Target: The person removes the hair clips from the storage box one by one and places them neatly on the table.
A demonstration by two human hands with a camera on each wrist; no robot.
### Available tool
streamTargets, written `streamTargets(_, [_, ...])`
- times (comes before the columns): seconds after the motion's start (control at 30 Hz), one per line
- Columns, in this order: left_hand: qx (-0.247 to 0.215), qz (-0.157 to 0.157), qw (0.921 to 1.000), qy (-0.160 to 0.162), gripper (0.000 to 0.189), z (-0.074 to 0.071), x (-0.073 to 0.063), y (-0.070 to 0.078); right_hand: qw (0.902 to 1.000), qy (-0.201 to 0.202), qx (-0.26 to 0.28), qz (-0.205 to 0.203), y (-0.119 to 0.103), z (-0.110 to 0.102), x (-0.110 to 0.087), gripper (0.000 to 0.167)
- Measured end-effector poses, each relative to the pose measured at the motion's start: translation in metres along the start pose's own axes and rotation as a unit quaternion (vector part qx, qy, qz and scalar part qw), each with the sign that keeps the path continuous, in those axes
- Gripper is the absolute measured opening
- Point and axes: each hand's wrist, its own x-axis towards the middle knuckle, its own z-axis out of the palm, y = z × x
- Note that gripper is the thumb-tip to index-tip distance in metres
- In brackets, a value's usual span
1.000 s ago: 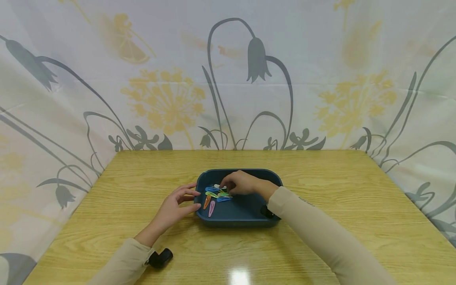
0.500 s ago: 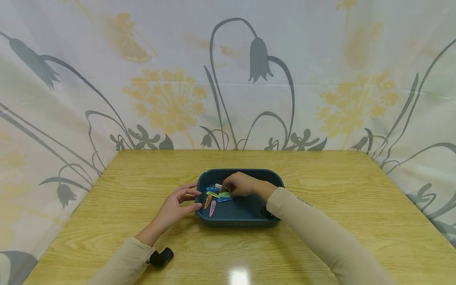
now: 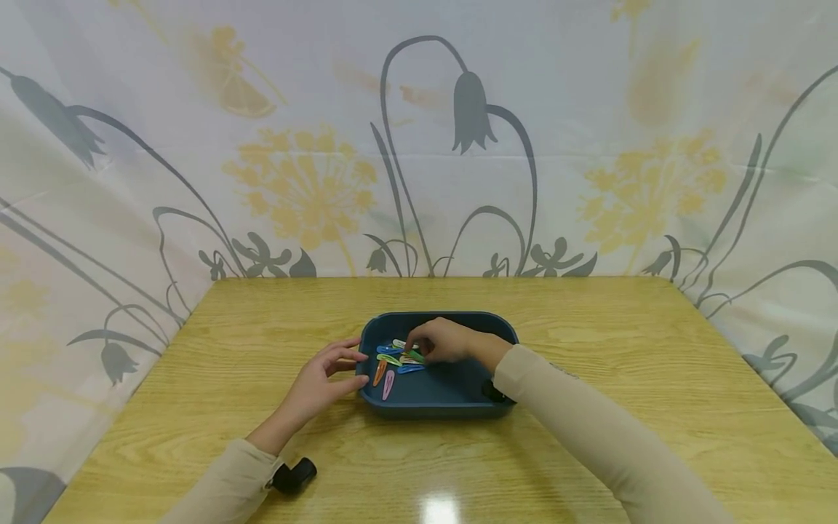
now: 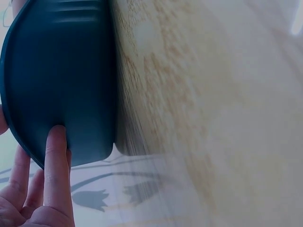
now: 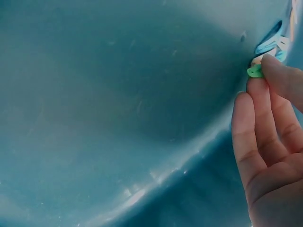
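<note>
A dark blue plastic tray (image 3: 445,393) sits on the table, with several snap hair clips in its left half. My right hand (image 3: 441,340) reaches inside and pinches a green hair clip (image 5: 255,71) between thumb and fingertip, as the right wrist view shows. Around it lie a blue clip (image 3: 411,369), a yellow-green clip (image 3: 388,359), a white clip (image 3: 397,343), an orange clip (image 3: 380,372) and a pink clip (image 3: 389,385). At the tray's left end, my left hand (image 3: 317,382) touches the outer wall and rim with extended fingers; one finger rests on the wall in the left wrist view.
The wooden table (image 3: 589,327) extends on all sides of the tray. Behind it hangs a flower-patterned curtain (image 3: 419,182). A black wrist camera (image 3: 294,476) sticks out from the left cuff, and another (image 3: 492,391) overlaps the tray under the right sleeve.
The right hand stays over the clips, and the green clip at its fingertips has shifted a little. The left hand keeps its place at the tray.
</note>
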Motion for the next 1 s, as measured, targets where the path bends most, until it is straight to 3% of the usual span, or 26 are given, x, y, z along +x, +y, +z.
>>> streamTargets(0.47, [-0.003,-0.001,1.0000,0.000,0.035,0.000,-0.002,0.001,0.9957,0.037,0.081,-0.026,-0.011,-0.012,-0.010,0.028])
streamTargets(0.87, [-0.031,-0.009,0.9995,-0.003,0.036,0.001,-0.002,0.001,0.9917,0.089,0.091,-0.020,-0.018,-0.029,-0.023,0.030])
streamTargets(1.0, [-0.062,-0.034,0.9975,0.007,0.035,0.004,-0.004,0.007,0.9908,0.106,0.082,-0.021,-0.014,-0.034,-0.028,0.030])
